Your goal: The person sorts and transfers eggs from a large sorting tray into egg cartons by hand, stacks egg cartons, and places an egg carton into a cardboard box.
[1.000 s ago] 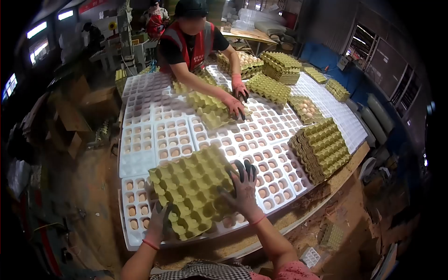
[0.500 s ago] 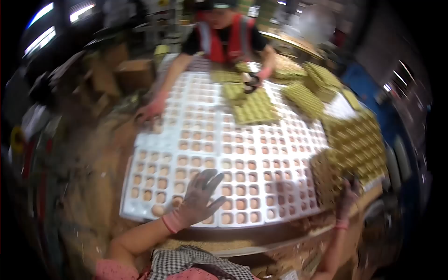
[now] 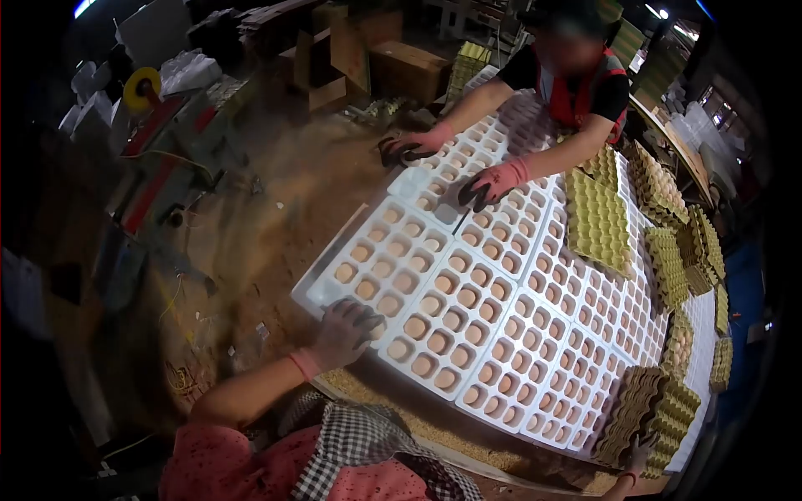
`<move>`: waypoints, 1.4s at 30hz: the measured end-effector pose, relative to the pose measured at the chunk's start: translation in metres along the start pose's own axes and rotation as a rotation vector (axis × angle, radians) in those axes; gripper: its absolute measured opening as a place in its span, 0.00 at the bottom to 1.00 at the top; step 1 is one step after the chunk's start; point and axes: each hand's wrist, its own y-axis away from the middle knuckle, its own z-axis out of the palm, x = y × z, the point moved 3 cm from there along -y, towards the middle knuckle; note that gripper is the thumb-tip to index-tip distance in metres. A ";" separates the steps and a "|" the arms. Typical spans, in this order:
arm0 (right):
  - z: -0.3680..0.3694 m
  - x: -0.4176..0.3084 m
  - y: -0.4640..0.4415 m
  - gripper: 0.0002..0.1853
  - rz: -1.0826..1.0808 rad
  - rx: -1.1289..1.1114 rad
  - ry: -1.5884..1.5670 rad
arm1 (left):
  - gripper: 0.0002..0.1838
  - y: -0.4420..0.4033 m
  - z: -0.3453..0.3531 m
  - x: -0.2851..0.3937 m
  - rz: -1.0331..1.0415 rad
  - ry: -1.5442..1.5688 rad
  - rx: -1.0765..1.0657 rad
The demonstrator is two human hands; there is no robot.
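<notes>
My left hand [image 3: 345, 336], in a grey glove with a pink cuff, rests at the near-left corner of a white egg tray [image 3: 316, 290]. Its fingers are curled down over the last row of cells; something pale shows at the fingertips, but I cannot make out what they hold. Brown eggs [image 3: 422, 365] sit in the cells of several white trays laid side by side. At the lower right, my gloved right hand [image 3: 642, 455] grips the near edge of upright yellow-green egg flats [image 3: 672, 422]; part of its fingers is hidden.
Opposite me, a person in a red vest has both gloved hands [image 3: 493, 184] over the far trays. More yellow-green egg flats [image 3: 597, 221] lie on top and along the right side. Cardboard boxes [image 3: 409, 67] stand behind, and machinery with a yellow wheel [image 3: 142, 88] is at left.
My view has swung left. My left hand has moved left to the tray's corner, its spread fingers now curled. The other person's hands have come together; my right hand stays at the flats.
</notes>
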 end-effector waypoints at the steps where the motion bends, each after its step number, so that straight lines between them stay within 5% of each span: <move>1: -0.018 0.005 -0.006 0.36 0.039 -0.060 -0.131 | 0.27 -0.002 0.000 -0.004 -0.010 0.005 -0.002; 5: -0.212 -0.004 0.054 0.32 0.570 0.235 -0.783 | 0.27 -0.004 -0.014 -0.007 0.076 0.029 -0.023; 7: -0.217 -0.032 0.018 0.30 0.031 0.859 -0.953 | 0.26 -0.014 -0.006 -0.011 0.175 -0.030 -0.156; 8: -0.286 -0.059 0.050 0.23 -0.121 0.932 -1.069 | 0.27 -0.017 0.002 -0.017 0.234 -0.058 -0.182; 9: -0.381 -0.079 0.089 0.18 -0.080 0.279 -1.046 | 0.26 -0.024 -0.003 -0.018 0.323 -0.061 -0.195; 10: -0.420 -0.109 0.110 0.16 -0.372 0.776 -1.230 | 0.25 -0.027 -0.007 -0.018 0.382 -0.101 -0.239; 11: -0.461 -0.131 0.130 0.19 -0.480 0.702 -1.158 | 0.24 -0.032 -0.009 -0.020 0.422 -0.063 -0.334; 12: -0.488 -0.158 0.141 0.21 -0.651 0.894 -1.138 | 0.22 -0.036 -0.018 -0.017 0.423 0.004 -0.342; 14: -0.523 -0.203 0.167 0.22 -0.852 0.692 -1.185 | 0.24 -0.031 -0.009 -0.034 0.455 0.150 -0.306; 15: -0.533 -0.223 0.176 0.22 -0.895 0.817 -1.120 | 0.24 -0.032 -0.011 -0.034 0.475 0.150 -0.294; 16: -0.538 -0.242 0.184 0.21 -0.947 0.934 -1.049 | 0.27 -0.028 -0.019 -0.031 0.472 0.085 -0.260; 20: -0.529 -0.265 0.155 0.17 -0.971 0.715 -1.267 | 0.33 -0.007 -0.028 -0.027 0.358 0.140 -0.212; 24: -0.479 -0.236 0.002 0.18 -0.307 0.486 -1.742 | 0.37 -0.002 -0.013 -0.008 0.153 0.199 -0.086; 26: -0.464 -0.204 -0.065 0.23 0.010 0.427 -1.700 | 0.37 0.000 0.001 0.011 0.045 0.122 -0.057; 31: -0.436 -0.177 -0.202 0.29 0.288 0.306 -1.525 | 0.36 -0.008 0.044 0.062 0.002 -0.065 0.044; 33: -0.436 -0.175 -0.225 0.30 0.336 0.397 -1.359 | 0.38 -0.004 0.060 0.056 -0.023 -0.111 0.055; 34: -0.434 -0.175 -0.247 0.31 0.260 0.262 -1.248 | 0.36 -0.004 0.051 0.052 -0.090 -0.076 -0.159; 37: -0.415 -0.195 -0.302 0.27 0.172 0.284 -1.113 | 0.36 0.005 0.067 0.046 -0.079 -0.107 -0.061; 42: -0.358 -0.169 -0.375 0.25 -0.215 0.246 -1.805 | 0.38 -0.004 0.052 0.053 -0.106 -0.165 -0.184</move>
